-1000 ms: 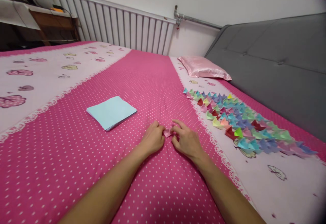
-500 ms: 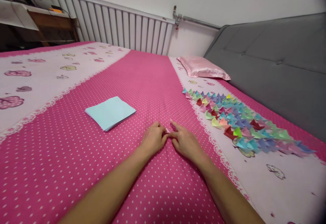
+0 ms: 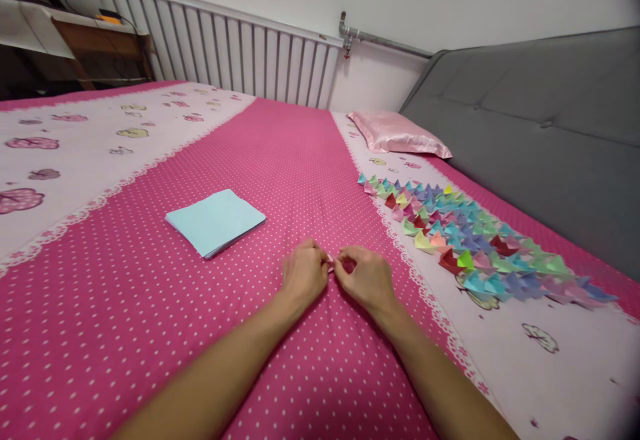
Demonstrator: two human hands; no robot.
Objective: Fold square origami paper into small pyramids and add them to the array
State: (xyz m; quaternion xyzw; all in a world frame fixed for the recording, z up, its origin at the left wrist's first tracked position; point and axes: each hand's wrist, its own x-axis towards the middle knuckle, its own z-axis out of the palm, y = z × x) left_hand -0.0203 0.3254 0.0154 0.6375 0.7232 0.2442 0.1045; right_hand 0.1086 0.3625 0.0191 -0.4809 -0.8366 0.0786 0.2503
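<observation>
Since half a sec ago your right hand (image 3: 364, 277) is curling in: the index finger that was lying out flat is now bent w/ the others, tips tucked toward the thumb. Your left hand (image 3: 304, 272) is sitting in about the same spot, knuckles up, fingers closed. Both hands are pinching the pink paper piece (image 3: 331, 261) between their fingertips, so both grips are closed on it; only a small pale sliver of it is showing between the two hands, and its exact fold can't be made out. It's lying low at the centre of the bed sheet (image 3: 280, 160), a hot-pink cloth w/ white dots, edged by a lace-like white border and pale side panels printed w/ small round motifs. Left of your hands and a bit farther away, well apart from them, a flat square stack of light blue paper (image 3: 215, 221) is resting on the dotted cloth. To the right, on the pale panel, the folded paper pieces (image 3: 465, 240) are lying in tight rows of pointed, triangular shapes in mixed colours: green, blue, purple, red, yellow. Beyond them a shiny pink pillow (image 3: 397, 135) is lying against the grey padded headboard (image 3: 540, 133). A white ribbed radiator (image 3: 225, 53) is running along the far wall.
</observation>
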